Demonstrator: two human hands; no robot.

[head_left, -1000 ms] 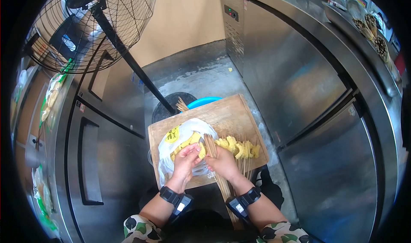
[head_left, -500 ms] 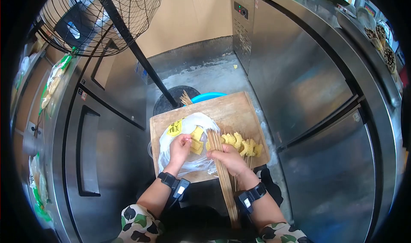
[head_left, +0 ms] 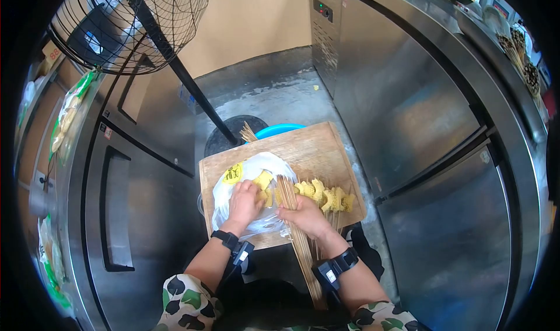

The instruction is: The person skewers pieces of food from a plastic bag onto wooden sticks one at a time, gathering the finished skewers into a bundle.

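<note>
My right hand [head_left: 306,215] is closed around a thick bundle of thin bamboo skewers [head_left: 303,255], which slants down toward my body. My left hand [head_left: 245,204] lies low over a white plastic bag [head_left: 262,163], its fingers curled down onto a yellow food piece [head_left: 268,198]; the fingertips are partly hidden. Another flat yellow piece [head_left: 263,179] rests just beyond the fingers. To the right of the bundle, wavy yellow pieces threaded on skewers [head_left: 329,198] lie in a row. All this is on a wooden board [head_left: 315,141].
Steel fridge doors stand close on the left [head_left: 157,214] and right [head_left: 402,86]. A black fan pole [head_left: 198,100] rises behind the board. Beyond the board's far edge are a blue basin [head_left: 283,129] and more skewers [head_left: 248,133]. Skewer bundles [head_left: 531,77] stand on the right counter.
My left hand has moved from a raised pinch beside the yellow pieces down onto them, its back now turned up. My right hand keeps its hold on the skewer bundle. The view shifts slightly.
</note>
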